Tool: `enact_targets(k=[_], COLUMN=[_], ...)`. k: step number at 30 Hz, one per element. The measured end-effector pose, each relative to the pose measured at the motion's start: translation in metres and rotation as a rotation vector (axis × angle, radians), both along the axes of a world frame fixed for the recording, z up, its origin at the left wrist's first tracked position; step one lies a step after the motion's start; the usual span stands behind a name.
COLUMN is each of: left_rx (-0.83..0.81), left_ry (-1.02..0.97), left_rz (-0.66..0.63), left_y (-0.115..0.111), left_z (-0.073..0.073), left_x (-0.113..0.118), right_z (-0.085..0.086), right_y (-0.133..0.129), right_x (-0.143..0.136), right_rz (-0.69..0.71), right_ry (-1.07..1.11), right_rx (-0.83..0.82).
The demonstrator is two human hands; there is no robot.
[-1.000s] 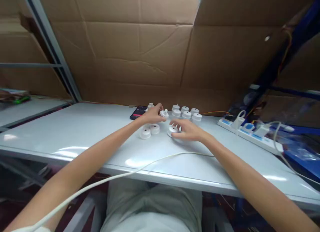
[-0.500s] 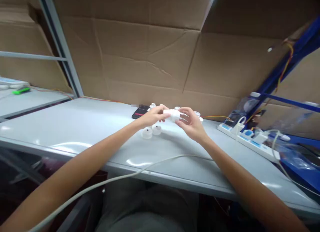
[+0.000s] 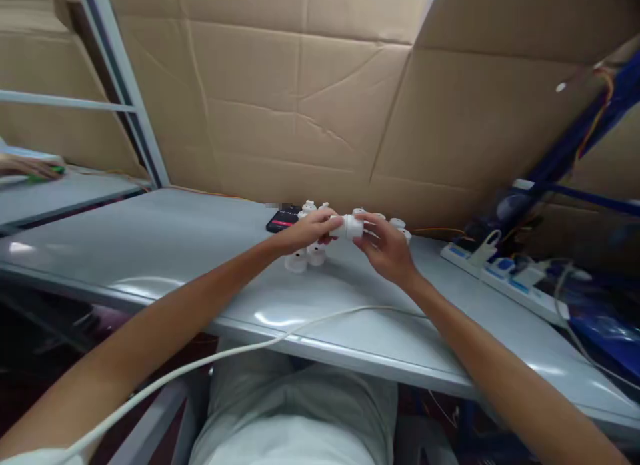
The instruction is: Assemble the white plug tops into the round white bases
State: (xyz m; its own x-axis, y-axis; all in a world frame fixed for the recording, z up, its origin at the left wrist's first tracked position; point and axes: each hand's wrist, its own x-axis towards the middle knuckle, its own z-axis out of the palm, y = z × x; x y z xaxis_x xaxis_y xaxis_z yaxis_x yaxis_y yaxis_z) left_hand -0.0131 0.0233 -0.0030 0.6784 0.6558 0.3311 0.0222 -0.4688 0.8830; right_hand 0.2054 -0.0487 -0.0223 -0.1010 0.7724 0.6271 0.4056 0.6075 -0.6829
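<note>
Between my two hands, above the table, is a white cylindrical part [image 3: 349, 227]. My left hand [image 3: 314, 230] pinches its left end, and the fingers of my right hand [image 3: 385, 246] are closed round its right end. Below my left hand, two white round pieces [image 3: 297, 261] with small dark centres stand on the table [image 3: 200, 238]. More white pieces [image 3: 309, 207] stand behind my left hand, partly hidden by it. Several others [image 3: 398, 223] are behind my right hand.
A black phone [image 3: 283, 219] lies behind my left hand. A white cable [image 3: 280, 338] crosses the front edge. Power strips [image 3: 505, 281] with plugs lie at the right. Another person's hand [image 3: 30, 166] touches a green object at the far left.
The view has shifted slightly. Another person's hand has appeared at the far left, over the green object. Both my hands still hold the white part.
</note>
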Motion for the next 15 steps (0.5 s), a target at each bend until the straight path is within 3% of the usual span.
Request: enact_targets(k=[2, 5, 7, 12, 15], left_rx=[0.092, 0.221, 0.218, -0.027, -0.016], left_ry=[0.001, -0.02, -0.045, -0.056, -0.066], left_rz=[0.038, 0.042, 0.022, 0.066, 0.059], left_y=[0.001, 0.0, 0.0, -0.002, -0.002], left_z=[-0.002, -0.003, -0.004, -0.003, -0.003], left_x=[0.0, 0.002, 0.004, 0.005, 0.005], right_z=[0.0, -0.001, 0.001, 0.01, 0.012], right_y=[0.003, 0.006, 0.007, 0.004, 0.003], right_x=[0.001, 0.002, 0.002, 0.005, 0.007], right_rz=[-0.005, 0.027, 0.043, 0.086, 0.09], right_ry=[0.062, 0.176, 0.23, 0.302, 0.279], right_rx=[-0.163, -0.551, -0.684, -0.409, -0.416])
